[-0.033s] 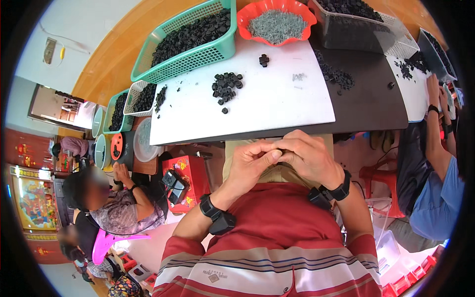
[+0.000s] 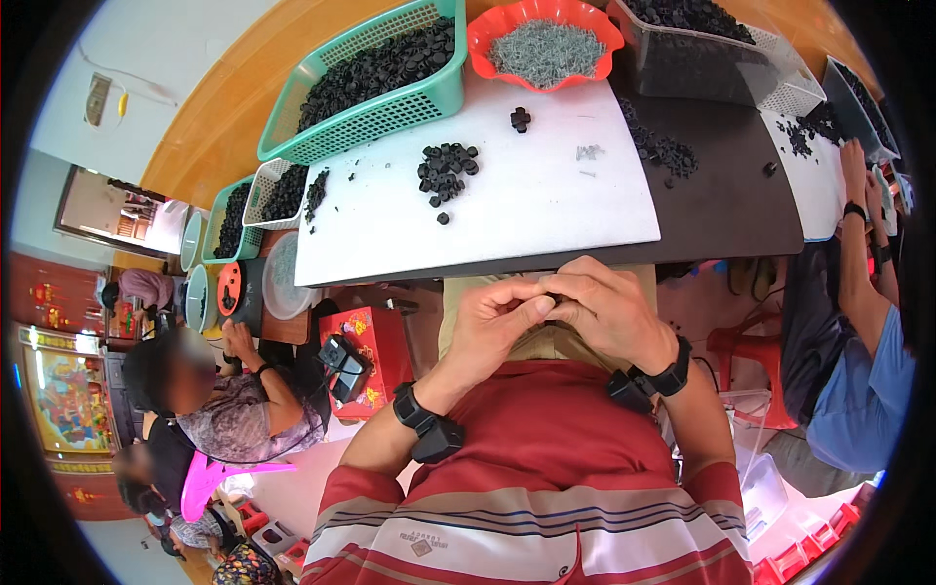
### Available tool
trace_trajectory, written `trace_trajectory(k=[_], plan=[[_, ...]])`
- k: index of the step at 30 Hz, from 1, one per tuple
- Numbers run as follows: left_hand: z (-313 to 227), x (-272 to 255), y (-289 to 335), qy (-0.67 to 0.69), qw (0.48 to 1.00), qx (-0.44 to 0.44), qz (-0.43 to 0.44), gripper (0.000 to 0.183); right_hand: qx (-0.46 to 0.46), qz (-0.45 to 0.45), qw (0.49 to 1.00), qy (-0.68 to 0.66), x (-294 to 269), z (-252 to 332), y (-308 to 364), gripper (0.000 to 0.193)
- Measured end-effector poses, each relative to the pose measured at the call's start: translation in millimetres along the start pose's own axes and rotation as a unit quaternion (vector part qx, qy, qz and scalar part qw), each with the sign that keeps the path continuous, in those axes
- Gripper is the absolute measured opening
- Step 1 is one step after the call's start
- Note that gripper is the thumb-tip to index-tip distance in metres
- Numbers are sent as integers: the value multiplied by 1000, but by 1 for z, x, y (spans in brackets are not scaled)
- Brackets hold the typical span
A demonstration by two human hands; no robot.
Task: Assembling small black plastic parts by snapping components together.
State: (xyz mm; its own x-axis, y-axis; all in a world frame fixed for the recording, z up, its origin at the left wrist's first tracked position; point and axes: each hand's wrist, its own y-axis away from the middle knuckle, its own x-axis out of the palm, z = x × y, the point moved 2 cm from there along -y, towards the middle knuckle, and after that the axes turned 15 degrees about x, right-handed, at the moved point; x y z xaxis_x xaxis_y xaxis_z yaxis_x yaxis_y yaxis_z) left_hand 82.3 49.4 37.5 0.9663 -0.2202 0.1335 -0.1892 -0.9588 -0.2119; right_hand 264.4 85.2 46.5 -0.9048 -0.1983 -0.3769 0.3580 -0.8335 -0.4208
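Note:
Just off the table's near edge, my left hand (image 2: 499, 320) and my right hand (image 2: 614, 312) meet in front of my lap. Thumbs and fingers of both are pinched together at one spot. A tiny dark bit shows between the fingertips, but the fingers cover most of it, so its kind cannot be made out. Beyond them on the white board (image 2: 546, 210) lies a loose heap of small black plastic parts (image 2: 447, 171). One more black part (image 2: 444, 218) sits just nearer than the heap, and a small black cluster (image 2: 521, 119) lies farther back to the right.
A green basket (image 2: 390, 125) of black parts and a red scalloped bowl (image 2: 616, 39) of small metal pins or screws stand at the back. A clear bin (image 2: 682, 68) is back right, with black parts (image 2: 673, 156) scattered before it. Other people sit left and right.

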Motion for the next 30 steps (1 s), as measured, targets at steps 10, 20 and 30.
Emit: trace_trajectory(k=[10,20,30], plan=[[-5,-8,6,93,994,-29,-52,16,-17,40,999,16,7,6,-2,34],[-7,-10,10,114,992,-30,-53,24,-23,61,997,31,9,12,-3,33],[-2,-12,16,133,989,-41,-56,23,-30,48,997,48,13,12,3,34]])
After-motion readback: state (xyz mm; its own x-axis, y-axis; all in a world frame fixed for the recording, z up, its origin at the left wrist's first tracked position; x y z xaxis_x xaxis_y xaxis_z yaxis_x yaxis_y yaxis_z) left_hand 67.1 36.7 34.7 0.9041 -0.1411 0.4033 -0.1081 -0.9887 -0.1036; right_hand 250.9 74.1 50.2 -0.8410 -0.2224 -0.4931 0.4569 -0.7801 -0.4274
